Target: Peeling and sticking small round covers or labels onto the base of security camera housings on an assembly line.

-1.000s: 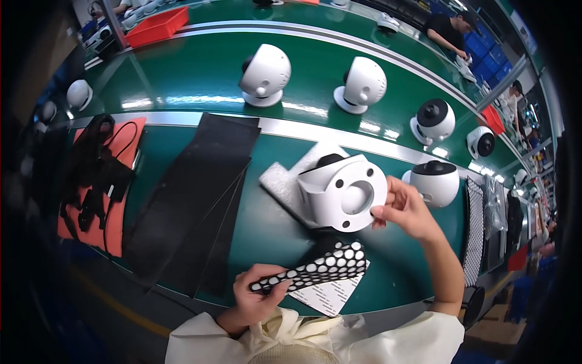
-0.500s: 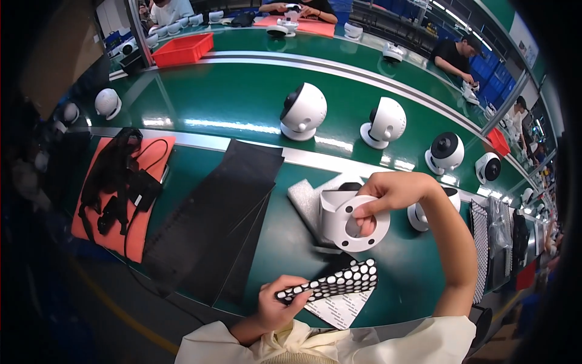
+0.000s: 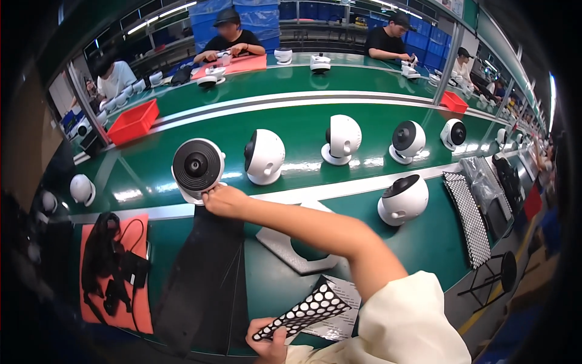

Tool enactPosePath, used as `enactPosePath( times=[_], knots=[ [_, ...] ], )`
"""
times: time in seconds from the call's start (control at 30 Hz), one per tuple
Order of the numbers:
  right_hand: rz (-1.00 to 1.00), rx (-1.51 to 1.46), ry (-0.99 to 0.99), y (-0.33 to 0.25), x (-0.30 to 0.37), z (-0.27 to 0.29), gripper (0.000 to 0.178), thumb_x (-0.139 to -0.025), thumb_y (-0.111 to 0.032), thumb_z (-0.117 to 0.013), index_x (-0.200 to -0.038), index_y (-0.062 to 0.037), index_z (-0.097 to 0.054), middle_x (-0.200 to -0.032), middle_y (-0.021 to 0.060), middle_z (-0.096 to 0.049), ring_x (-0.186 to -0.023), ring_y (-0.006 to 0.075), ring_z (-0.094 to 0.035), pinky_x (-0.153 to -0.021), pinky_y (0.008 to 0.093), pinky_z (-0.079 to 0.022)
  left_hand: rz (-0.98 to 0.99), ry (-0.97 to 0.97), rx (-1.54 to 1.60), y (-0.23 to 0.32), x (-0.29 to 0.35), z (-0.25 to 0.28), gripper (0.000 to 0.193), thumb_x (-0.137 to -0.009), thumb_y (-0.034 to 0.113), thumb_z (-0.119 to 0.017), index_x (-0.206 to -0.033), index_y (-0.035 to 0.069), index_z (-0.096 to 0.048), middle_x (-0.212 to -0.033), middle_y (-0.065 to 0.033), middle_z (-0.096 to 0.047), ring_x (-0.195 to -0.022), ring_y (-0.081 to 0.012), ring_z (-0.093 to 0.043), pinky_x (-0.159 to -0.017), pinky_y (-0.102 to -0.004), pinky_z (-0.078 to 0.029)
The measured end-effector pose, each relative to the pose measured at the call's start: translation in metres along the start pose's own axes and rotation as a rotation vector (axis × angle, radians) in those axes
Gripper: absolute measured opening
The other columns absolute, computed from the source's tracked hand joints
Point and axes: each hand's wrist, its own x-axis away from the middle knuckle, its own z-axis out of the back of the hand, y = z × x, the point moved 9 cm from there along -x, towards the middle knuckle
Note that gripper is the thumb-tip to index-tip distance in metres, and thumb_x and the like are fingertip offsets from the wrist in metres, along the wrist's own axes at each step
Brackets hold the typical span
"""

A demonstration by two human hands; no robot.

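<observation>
I sit at a long green workbench [image 3: 424, 242] with a pale strip running along it, and a green conveyor belt [image 3: 291, 121] curves past beyond that. Further off stands another green bench [image 3: 357, 76] where other people work. Blue crates [image 3: 303, 9] stack along the far wall, red bins [image 3: 133, 121] sit on the line, and strip lights [image 3: 176, 9] glow overhead
</observation>
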Motion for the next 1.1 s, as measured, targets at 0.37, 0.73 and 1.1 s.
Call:
enactPosePath(
  times=[0.37,0.73,1.1],
  knots=[
    [-0.68,-0.289,-0.399,0.089,0.03,-0.114,0.044,-0.081,-0.029,-0.043,-0.111,0.0033,-0.044,-0.117,0.0191,-0.042,-0.111,0.0313,-0.038,-0.092,0.0397,-0.031,0.132,0.033,0.042,-0.012,0.009,-0.004,0.023,-0.069,0.013,-0.061,-0.084,0.002,-0.047,-0.074,-0.0009,-0.047,-0.066,-0.0082,-0.043,-0.059,-0.023,-0.038],
    [-0.926,-0.014,-0.58,0.131,0.117,-0.039,0.02,-0.074,-0.013,-0.052,-0.091,-0.0111,-0.063,-0.101,0.0069,-0.058,-0.094,0.0221,-0.056,-0.073,0.0419,-0.044,0.103,-0.044,-0.092,-0.02,0.007,-0.011,0.027,-0.069,0.016,-0.062,-0.086,0.001,-0.046,-0.075,-0.0013,-0.046,-0.067,-0.0092,-0.042,-0.062,-0.024,-0.038],
    [-0.518,0.552,-0.262,0.166,0.149,0.027,0.01,-0.066,-0.014,-0.054,-0.064,-0.0117,-0.063,-0.069,0.005,-0.06,-0.065,0.0218,-0.06,-0.053,0.0409,-0.045,0.021,0.005,-0.11,-0.019,0.014,-0.006,0.028,-0.071,0.005,-0.057,-0.096,-0.001,-0.045,-0.083,-0.0053,-0.046,-0.075,-0.0143,-0.043,-0.069,-0.0286,-0.037]
  ],
)
